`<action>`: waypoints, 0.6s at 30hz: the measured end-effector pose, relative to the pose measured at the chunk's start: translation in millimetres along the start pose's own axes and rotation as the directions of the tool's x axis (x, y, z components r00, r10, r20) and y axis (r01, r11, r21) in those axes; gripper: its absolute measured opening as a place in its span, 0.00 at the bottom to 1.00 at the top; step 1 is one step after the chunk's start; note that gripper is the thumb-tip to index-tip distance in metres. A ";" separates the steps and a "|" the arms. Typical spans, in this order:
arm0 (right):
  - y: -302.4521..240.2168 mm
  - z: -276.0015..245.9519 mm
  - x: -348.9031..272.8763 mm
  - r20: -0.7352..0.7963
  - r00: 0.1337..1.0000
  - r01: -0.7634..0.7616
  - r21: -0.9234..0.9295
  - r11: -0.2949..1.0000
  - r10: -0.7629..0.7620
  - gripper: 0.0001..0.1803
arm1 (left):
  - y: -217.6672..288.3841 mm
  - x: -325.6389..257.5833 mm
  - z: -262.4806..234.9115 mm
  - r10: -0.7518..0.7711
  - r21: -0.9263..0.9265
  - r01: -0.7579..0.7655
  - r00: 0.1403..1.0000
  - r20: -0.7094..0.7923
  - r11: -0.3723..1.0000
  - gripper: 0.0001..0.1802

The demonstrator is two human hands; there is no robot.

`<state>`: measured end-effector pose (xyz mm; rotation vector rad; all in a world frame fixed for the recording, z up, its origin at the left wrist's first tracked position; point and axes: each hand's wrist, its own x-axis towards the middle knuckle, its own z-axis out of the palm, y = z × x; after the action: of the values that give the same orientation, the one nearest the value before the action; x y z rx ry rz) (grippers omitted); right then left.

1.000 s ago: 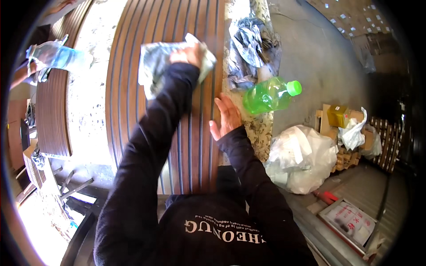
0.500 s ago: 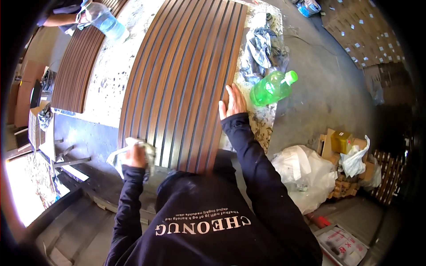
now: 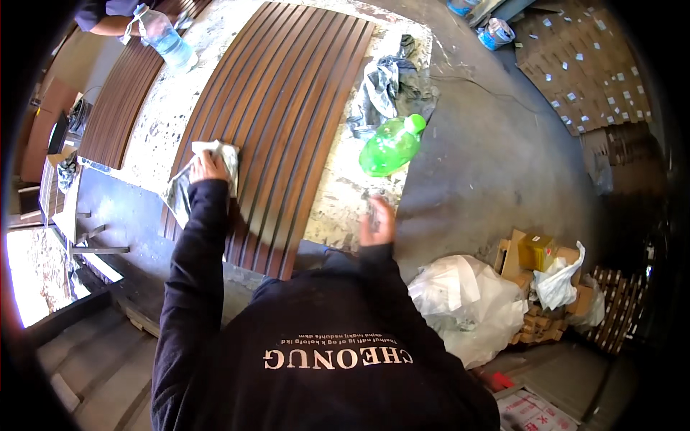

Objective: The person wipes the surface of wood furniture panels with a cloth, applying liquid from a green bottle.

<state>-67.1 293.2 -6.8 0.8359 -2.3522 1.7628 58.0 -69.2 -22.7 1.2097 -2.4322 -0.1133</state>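
A brown slatted panel (image 3: 280, 108) lies lengthwise on a paint-spotted white tabletop (image 3: 334, 208), its near end jutting past the edge. My left hand (image 3: 208, 169) presses a pale rag (image 3: 228, 159) flat on the panel's left side, and part of the rag hangs toward the panel's left edge. Off the panel's right side, my right hand (image 3: 378, 223) is over the table's near edge with fingers apart, holding nothing. Just beyond it a green bottle (image 3: 392, 147) with a green cap lies on the tabletop, beside a crumpled grey cloth (image 3: 381, 86).
At the far left, another person's arm (image 3: 115, 26) is near a clear bottle (image 3: 167, 39) and a second slatted panel (image 3: 118, 108). On the floor at right are a large white plastic bag (image 3: 467, 302), a yellow box (image 3: 535, 251) and stacked cardboard (image 3: 589, 65).
My left hand and the rag have moved forward, away from me, along the panel. My right hand has lifted off the panel's right edge and come back toward me.
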 end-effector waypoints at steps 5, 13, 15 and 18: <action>10.8 -37.5 62.8 -0.116 0.993 -0.032 0.021 0.999 0.034 0.45 | 141.4 -111.4 -29.2 0.234 0.061 -0.317 0.805 0.546 0.946 0.04; 44.2 3.9 136.6 -0.071 0.994 0.093 0.195 0.976 -0.081 0.63 | -39.2 -154.5 -48.2 -0.225 -0.061 0.232 0.969 0.100 0.971 0.03; 46.1 15.5 131.4 -0.033 0.999 0.024 0.203 0.979 -0.017 0.60 | -143.4 -184.3 -60.8 -0.395 -0.081 0.390 0.918 -0.044 0.917 0.07; 69.8 14.4 123.1 0.058 0.996 -0.075 0.185 0.980 0.065 0.54 | -184.5 -192.9 -101.5 -0.515 -0.228 0.490 0.855 -0.063 0.841 0.11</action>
<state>-200.5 247.4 -25.0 0.8410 -2.3008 2.0408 339.0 -21.9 -41.3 1.6748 -1.8867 -0.4195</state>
